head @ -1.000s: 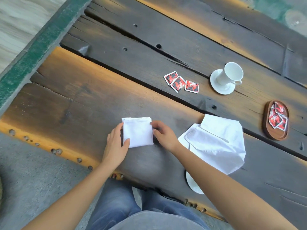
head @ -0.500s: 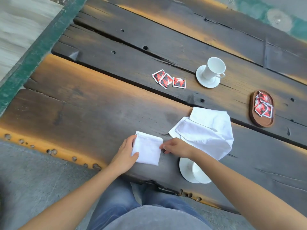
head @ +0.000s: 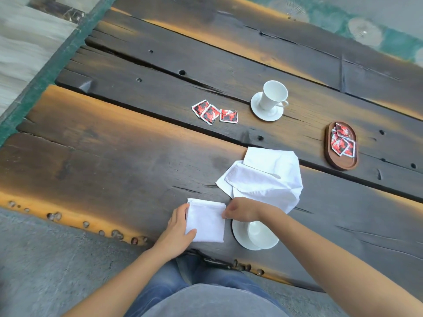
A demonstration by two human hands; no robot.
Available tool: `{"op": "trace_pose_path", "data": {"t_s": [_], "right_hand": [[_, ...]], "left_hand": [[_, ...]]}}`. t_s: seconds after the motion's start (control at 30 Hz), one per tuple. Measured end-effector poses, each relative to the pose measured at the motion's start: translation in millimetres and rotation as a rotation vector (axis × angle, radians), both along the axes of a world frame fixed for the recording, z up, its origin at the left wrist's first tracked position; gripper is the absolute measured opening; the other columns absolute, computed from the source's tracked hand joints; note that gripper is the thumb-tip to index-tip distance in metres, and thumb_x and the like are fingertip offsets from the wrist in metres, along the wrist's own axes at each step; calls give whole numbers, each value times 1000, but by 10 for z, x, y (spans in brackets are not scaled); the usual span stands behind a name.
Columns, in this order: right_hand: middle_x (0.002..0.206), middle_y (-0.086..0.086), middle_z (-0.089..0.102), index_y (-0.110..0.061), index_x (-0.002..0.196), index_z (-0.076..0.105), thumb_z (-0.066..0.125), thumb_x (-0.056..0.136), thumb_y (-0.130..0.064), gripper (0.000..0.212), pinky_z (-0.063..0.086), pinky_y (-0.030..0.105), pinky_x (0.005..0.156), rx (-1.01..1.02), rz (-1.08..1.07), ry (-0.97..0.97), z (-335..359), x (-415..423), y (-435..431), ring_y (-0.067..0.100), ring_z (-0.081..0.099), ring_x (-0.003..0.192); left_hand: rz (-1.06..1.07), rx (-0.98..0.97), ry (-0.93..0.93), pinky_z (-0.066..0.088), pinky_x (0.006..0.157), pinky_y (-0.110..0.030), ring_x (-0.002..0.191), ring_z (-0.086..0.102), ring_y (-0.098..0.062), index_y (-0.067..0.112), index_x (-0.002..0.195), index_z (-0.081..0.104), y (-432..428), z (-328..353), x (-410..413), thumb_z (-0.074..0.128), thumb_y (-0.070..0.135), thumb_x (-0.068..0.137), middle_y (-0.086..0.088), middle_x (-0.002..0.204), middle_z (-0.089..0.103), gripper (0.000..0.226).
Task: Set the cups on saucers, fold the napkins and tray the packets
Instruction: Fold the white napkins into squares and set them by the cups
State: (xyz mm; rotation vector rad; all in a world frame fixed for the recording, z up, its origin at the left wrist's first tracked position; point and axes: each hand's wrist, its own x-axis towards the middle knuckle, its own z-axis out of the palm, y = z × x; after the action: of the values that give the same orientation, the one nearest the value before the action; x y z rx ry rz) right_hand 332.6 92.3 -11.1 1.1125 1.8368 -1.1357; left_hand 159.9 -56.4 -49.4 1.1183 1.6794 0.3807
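Since a second ago you've slid the folded napkin [head: 206, 221] nearer the table edge, beside the cup [head: 259, 232]; left hand [head: 177, 232] and right hand [head: 242, 210] seemingly pinch its opposite sides.

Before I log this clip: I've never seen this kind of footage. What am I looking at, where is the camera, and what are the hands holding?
No machine here: a person's two bare hands, filmed by a camera worn on the head, looking down at a dark wooden table. The left hand and right hand hold a folded white napkin by its sides. Beside it lies a loose napkin. A near cup and a far cup each sit on a saucer. Three red packets lie loose; more fill a wooden tray.
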Motion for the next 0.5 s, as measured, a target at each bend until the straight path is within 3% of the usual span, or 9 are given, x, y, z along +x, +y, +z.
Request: {"op": "trace_pose_path", "data": {"t_s": [0.1,0.2,0.23,0.3,0.37,0.4,0.5], "right_hand": [[105,4,67,-10,94,65,47,92,-35,31,45,39,93,51,93,21,56,-16,92,23,58,101],[112,-3,65,-22,100,65,53,87,-32,21,47,38,93,321,20,177,137,19,274,18,56,107],[119,-3,60,-24,108,61,57,85,-32,25,46,38,93,470,6,202,125,51,348,19,52,113],[137,0,40,-25,128,45,67,77,-36,57,39,42,98,680,81,106,32,146,464,24,37,127],[142,3,29,-22,138,28,73,71,-37,82,37,46,99,681,164,-55,-103,227,500,28,32,130],[140,3,30,-20,139,24,72,72,-33,83,38,45,97,671,188,-97,-187,258,497,28,34,127],[127,4,48,-20,134,34,48,83,-10,54,40,40,88,760,103,-37,-243,288,549,28,47,116]], "left_hand": [[-7,-2,-9,36,106,-40,126,39,-19,20,138,20,-13,-2,-20,54,17,86,1,139,28,63],[1,3,19,39,100,-32,116,44,-14,23,136,23,-15,16,-74,55,19,86,3,135,33,59],[14,8,33,39,98,-30,112,44,-13,23,136,24,-7,26,-98,56,19,87,2,135,34,58],[43,19,75,40,96,-29,111,45,-12,22,137,24,26,59,-159,55,22,88,2,136,34,58],[71,38,117,41,96,-28,113,47,-13,21,138,25,80,102,-223,55,22,89,1,137,35,58],[83,49,136,41,95,-28,115,47,-14,20,138,25,113,125,-254,55,22,89,0,137,36,57],[74,98,185,41,95,-30,116,47,-14,19,137,28,246,236,-333,54,23,90,0,138,37,54]]}}
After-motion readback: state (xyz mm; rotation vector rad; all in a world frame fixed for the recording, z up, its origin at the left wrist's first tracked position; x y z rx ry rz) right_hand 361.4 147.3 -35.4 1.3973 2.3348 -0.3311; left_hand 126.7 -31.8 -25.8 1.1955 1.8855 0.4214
